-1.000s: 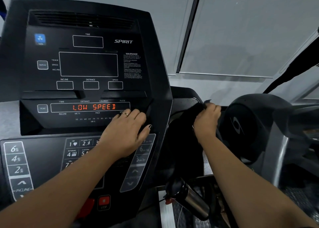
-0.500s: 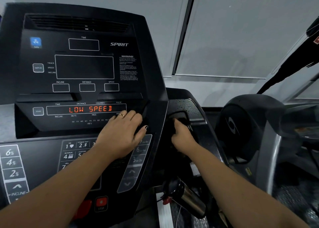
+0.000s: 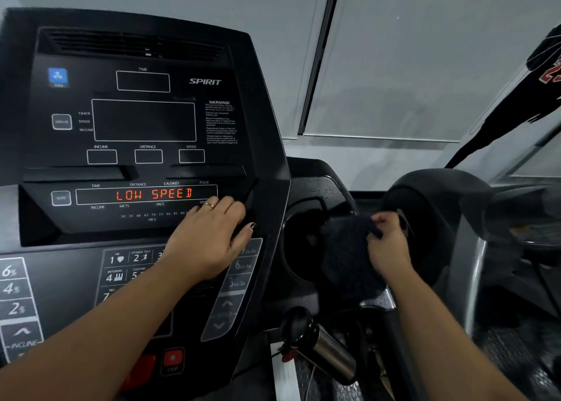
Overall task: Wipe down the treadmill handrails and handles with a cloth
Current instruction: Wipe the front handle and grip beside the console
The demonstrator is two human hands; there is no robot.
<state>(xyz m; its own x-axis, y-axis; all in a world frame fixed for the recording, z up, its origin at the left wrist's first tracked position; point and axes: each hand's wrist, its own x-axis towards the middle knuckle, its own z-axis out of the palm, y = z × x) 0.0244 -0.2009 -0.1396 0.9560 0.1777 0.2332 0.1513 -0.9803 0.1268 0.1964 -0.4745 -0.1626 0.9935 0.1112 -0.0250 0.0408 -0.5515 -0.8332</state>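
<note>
Currently the right hand grips the cloth, bunched at three o'clock of the console; the left hand rests flat, fingers relaxed, on it. Leaning there could press the speed keys and set it running.

Steel bottle, roller blind, black jersey

Console: matt black plastic w/ smooth membrane keypad. Cloth: dark, fuzzy knit. Bottle: brushed metal body, glossy black cap.
</note>
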